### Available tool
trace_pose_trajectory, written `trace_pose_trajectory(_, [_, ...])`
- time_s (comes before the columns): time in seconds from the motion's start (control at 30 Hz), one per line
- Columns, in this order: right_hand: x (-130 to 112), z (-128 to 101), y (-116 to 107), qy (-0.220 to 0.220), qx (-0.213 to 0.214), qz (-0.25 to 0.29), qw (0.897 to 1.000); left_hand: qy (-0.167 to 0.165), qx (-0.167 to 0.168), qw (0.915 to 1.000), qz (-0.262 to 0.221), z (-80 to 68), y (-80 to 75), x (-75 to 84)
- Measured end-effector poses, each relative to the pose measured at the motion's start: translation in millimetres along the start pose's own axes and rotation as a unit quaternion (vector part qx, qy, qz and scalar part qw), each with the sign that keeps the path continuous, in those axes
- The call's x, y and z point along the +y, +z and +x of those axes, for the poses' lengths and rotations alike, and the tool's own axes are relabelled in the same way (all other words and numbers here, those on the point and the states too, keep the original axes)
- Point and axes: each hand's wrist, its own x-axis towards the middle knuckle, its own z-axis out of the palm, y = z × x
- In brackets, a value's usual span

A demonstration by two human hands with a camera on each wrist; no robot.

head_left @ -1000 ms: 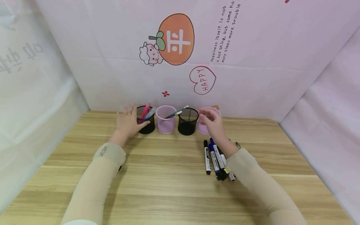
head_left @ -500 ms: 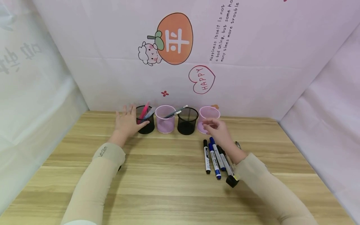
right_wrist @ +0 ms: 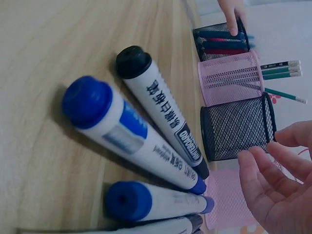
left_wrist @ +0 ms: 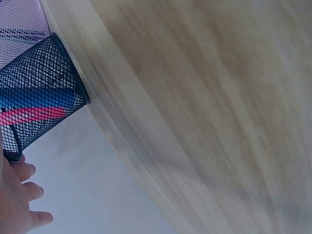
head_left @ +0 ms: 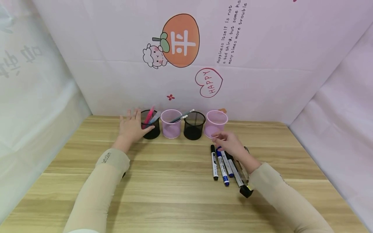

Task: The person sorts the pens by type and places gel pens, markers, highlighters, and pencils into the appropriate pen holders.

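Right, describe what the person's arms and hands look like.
The left sleeve and right sleeve are beige and close-fitting. The left has dark lettering, "LetsSlim", near the wrist and white fabric at the picture's lower edge. The fingers are ungloved.

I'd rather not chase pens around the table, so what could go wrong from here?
1. The left grip is at the leftmost black cup; a nudge might tip it and spill its pens.
2. The markers lie loose near the right grip, so a brush could set some rolling.
3. The pencils lean out past the left pink cup's rim; a passing hand might catch them.
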Motion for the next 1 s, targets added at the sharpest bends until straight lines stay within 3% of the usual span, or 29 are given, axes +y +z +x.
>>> trace_pose_trajectory(0.23, [7, 3, -4, 0.050, -0.056, 0.012, 0.997, -0.001, 0.000, 1.0000, -0.001, 0.2, 1.3, -0.6])
trace_pose_trajectory(0.43, [13, 7, -7, 0.073, -0.072, -0.009, 0.995, -0.001, 0.002, 1.0000, -0.003, 0.9, 1.8, -0.9])
trace_pose_trajectory(0.77, [10, 10, 1, 0.072, -0.082, -0.059, 0.992, 0.001, 0.003, 1.0000, -0.003, 1.8, 1.8, -2.0])
trace_pose_trajectory(1.0, [8, 12, 9, 0.075, -0.091, -0.041, 0.992, -0.001, -0.001, 1.0000, -0.008, 0.5, 0.6, -0.5])
